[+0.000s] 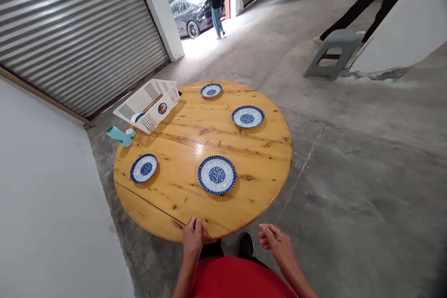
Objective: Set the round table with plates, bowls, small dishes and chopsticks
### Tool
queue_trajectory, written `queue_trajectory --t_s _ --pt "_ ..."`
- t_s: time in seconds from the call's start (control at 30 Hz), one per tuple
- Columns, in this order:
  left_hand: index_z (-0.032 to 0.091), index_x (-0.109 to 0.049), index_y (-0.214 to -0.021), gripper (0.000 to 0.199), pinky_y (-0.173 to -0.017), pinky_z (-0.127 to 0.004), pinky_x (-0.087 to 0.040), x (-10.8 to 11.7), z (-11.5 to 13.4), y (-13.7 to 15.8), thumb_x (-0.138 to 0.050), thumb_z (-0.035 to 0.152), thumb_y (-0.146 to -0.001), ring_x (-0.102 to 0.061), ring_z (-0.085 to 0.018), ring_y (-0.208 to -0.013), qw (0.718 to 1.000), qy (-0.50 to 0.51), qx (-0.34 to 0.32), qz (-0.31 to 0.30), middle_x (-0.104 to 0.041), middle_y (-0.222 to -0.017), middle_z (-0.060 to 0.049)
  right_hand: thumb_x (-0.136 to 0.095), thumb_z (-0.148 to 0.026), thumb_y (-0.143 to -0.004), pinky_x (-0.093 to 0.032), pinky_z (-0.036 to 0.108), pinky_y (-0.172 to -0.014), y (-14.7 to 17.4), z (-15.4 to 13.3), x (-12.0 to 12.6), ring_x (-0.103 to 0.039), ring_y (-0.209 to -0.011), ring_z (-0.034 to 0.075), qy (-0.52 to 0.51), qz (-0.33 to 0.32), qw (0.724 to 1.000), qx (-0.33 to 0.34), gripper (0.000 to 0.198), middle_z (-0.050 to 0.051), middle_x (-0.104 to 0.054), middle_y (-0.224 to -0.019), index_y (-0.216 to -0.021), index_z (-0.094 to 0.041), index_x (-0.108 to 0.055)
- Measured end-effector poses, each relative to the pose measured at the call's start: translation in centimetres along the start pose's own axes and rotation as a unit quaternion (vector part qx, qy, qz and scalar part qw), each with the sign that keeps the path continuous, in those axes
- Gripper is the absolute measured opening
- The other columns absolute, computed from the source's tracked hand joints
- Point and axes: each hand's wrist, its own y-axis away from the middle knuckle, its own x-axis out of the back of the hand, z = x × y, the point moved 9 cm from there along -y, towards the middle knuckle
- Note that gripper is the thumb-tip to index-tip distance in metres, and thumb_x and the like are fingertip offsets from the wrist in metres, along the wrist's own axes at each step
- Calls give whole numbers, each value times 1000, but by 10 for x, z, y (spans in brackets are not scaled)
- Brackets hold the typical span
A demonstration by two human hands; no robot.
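My left hand is at the near edge of the round wooden table, its fingers curled in and nothing seen in them. Out past the table's right front edge, my right hand hangs over the floor, loosely closed with no object showing. The nearest item to both is a large blue-and-white plate lying face up. A smaller plate of the same pattern lies to its left. Farther back are another large plate and a small plate near the far edge.
On the table's left side stands a white plastic basket with a rounded white-and-blue item in it. Beside it are a turquoise bottle and a small lid-like piece. A grey stool and two people are farther off.
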Motion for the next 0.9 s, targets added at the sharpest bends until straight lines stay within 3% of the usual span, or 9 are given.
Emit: queue_trajectory --t_s 0.23,0.47,0.67,0.8,0.9 --pt "23 -51 -72 39 -61 -26 -42 -47 48 14 -37 49 -97 -58 -15 -57 987 -76 -113 -87 -63 -65 -1 -64 -62 -49 -42 29 -48 -1 -18 -15 -57 -48 18 32 -57 997 34 42 3 -62 -57 -59 -23 -52" --pt "22 -50 -75 29 -63 -24 -42 -82 105 18 -37 37 -96 -63 -14 -61 961 -75 -185 -191 -68 -71 -2 -62 -61 -48 -47 31 -53 19 3 24 -60 -53 19 -20 63 998 16 49 5 -67 -62 -73 -20 -68" --pt "22 -55 -78 22 -62 -25 -39 -97 107 26 -42 31 -94 -62 -14 -61 951 -84 -203 -216 -69 -70 -1 -62 -62 -45 -48 31 -53 30 6 24 -60 -54 19 2 73 997 -5 50 6 -67 -61 -72 -20 -68" --pt "22 -53 -75 23 -63 -24 -40 -101 101 31 -42 27 -94 -61 -14 -61 955 -93 -181 -216 -67 -68 0 -62 -64 -47 -47 32 -52 26 -10 11 -59 -52 19 43 20 999 10 49 6 -67 -62 -70 -20 -66" --pt "22 -54 -75 23 -62 -23 -40 -112 103 32 -42 25 -94 -61 -13 -61 962 -95 -154 -205 -66 -67 0 -63 -64 -49 -49 33 -53 14 -18 15 -61 -54 20 67 -23 997 22 45 5 -67 -64 -66 -22 -60"
